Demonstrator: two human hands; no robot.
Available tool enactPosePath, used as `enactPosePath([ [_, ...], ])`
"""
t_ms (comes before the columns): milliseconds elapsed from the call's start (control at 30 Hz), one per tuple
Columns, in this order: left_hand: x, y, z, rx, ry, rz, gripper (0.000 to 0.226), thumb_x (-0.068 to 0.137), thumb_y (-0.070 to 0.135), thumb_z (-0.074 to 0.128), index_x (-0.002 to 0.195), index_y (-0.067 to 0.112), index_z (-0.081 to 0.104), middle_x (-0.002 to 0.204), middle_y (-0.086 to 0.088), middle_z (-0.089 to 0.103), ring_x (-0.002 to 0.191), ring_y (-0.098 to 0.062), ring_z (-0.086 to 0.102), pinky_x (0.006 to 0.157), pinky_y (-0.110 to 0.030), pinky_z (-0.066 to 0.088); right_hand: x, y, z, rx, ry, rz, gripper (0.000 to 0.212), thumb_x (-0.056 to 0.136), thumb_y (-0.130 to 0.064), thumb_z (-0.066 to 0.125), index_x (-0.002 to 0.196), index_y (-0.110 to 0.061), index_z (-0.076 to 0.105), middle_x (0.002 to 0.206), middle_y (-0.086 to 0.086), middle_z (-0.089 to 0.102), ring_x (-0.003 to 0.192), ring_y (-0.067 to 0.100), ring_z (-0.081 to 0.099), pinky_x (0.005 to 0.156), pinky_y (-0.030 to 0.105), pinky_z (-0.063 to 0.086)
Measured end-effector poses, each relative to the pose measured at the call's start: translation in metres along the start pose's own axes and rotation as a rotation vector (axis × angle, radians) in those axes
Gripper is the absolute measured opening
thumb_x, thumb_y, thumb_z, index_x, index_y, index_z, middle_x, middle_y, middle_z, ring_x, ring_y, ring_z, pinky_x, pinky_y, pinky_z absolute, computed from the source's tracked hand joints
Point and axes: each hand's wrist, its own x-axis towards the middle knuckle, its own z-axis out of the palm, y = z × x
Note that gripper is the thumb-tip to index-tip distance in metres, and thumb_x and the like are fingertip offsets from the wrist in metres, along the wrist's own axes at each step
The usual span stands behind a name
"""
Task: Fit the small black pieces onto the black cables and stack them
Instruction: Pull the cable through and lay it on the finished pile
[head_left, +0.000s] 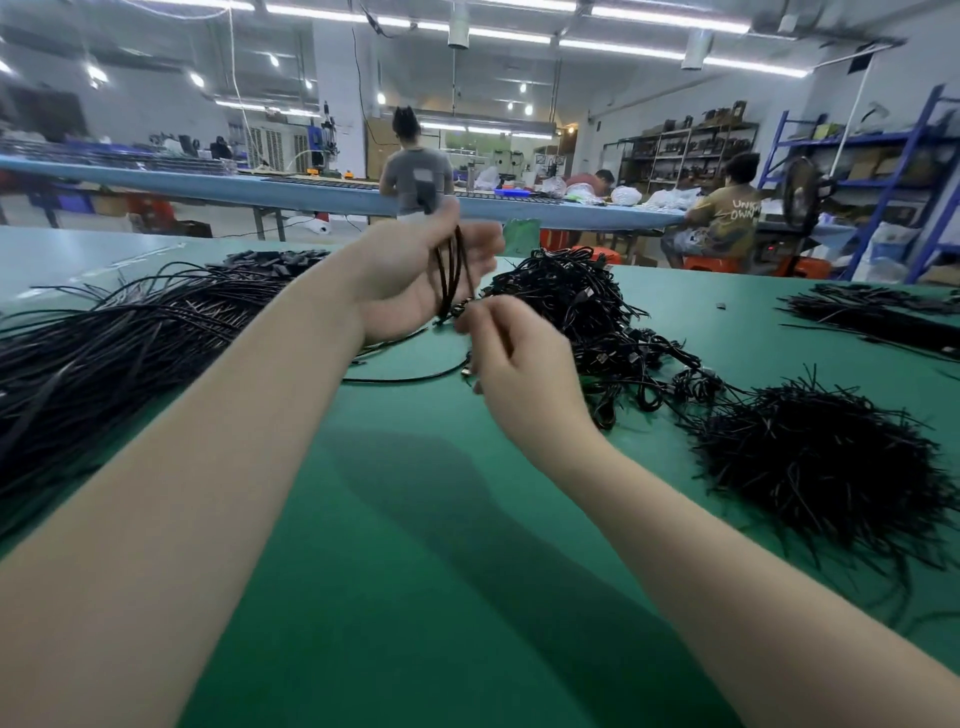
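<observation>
Table (415, 519), cable heaps either side of your fingers. Left hand (410, 270) curls round a cable bundle (453, 270). Right hand (511, 358) pinches at its lower end; piece too small to see. Likely fitting step: next, seat it, then stack.

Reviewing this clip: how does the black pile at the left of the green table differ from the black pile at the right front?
The left pile is made of long cables lying roughly parallel in a sweeping fan; the right front pile is made of short strands bristling out in all directions. The left pile spreads low and wide and runs off the frame's left edge; the right front pile is a compact, rounded mound. Both are black and rest on the green table, untouched by either hand.
</observation>
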Motion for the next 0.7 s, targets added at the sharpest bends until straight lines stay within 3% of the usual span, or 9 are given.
enactPosePath([
  [100,-0.004,0.008,0.002,-0.248,-0.099,0.029,0.035,0.103,0.026,0.038,0.084,0.010,0.063,0.074,-0.001,0.068,0.075,-0.014,0.067,0.062,-0.021,0.055,-0.010,0.012,0.008,0.063,-0.209,0.096,0.022,0.099,-0.018,0.048,0.087,-0.018,0.067,0.080,-0.005,0.067,0.073,0.008,0.061,0.071,0.023,0.050],
  [200,-0.007,0.011,0.005,-0.235,-0.200,-0.034,0.032,0.099,0.021,0.040,0.069,0.021,0.050,0.057,0.010,0.049,0.052,-0.005,0.052,0.050,-0.017,0.047,-0.009,0.020,0.008,0.270,-0.240,0.295,0.024,0.101,-0.019,0.044,0.099,-0.015,0.067,0.094,-0.002,0.069,0.075,0.006,0.061,0.062,0.010,0.045],
  [267,-0.006,0.005,0.008,-0.096,-0.195,-0.025,0.031,0.099,0.020,0.040,0.069,0.021,0.048,0.057,0.009,0.047,0.052,-0.006,0.051,0.050,-0.017,0.047,-0.005,0.021,0.004,0.370,-0.123,0.361,0.025,0.102,-0.022,0.042,0.096,-0.016,0.065,0.090,0.002,0.068,0.071,0.012,0.061,0.058,0.014,0.044],
  [367,-0.002,-0.010,0.013,0.309,-0.084,0.040,0.029,0.101,0.020,0.039,0.075,0.017,0.051,0.063,0.003,0.058,0.057,-0.010,0.059,0.053,-0.019,0.050,0.003,0.022,-0.004,0.412,0.090,0.327,0.036,0.102,-0.034,0.040,0.081,-0.015,0.062,0.069,0.003,0.061,0.057,0.014,0.055,0.050,0.017,0.041],
  [500,0.002,-0.027,0.011,0.770,-0.079,0.073,0.034,0.102,0.021,0.037,0.075,0.013,0.055,0.063,0.003,0.059,0.055,-0.007,0.056,0.055,-0.018,0.046,0.009,0.020,-0.015,0.481,0.040,0.398,0.050,0.093,-0.056,0.045,0.070,-0.013,0.058,0.052,-0.004,0.058,0.045,0.013,0.053,0.047,0.018,0.040],
  [600,0.006,-0.036,0.004,0.865,-0.111,0.011,0.037,0.102,0.025,0.038,0.073,0.011,0.056,0.057,0.006,0.060,0.052,-0.007,0.054,0.054,-0.018,0.045,0.007,0.025,-0.013,0.330,-0.031,0.392,0.044,0.090,-0.053,0.056,0.067,-0.015,0.055,0.051,-0.007,0.059,0.047,0.011,0.059,0.047,0.019,0.041],
  [700,0.008,-0.037,-0.003,0.750,-0.114,-0.093,0.040,0.103,0.031,0.039,0.083,0.004,0.061,0.063,-0.002,0.065,0.057,-0.012,0.060,0.053,-0.018,0.047,0.005,0.031,-0.011,0.314,-0.056,0.398,0.039,0.090,-0.046,0.060,0.070,-0.013,0.056,0.054,-0.007,0.062,0.049,0.012,0.061,0.048,0.020,0.041],
])
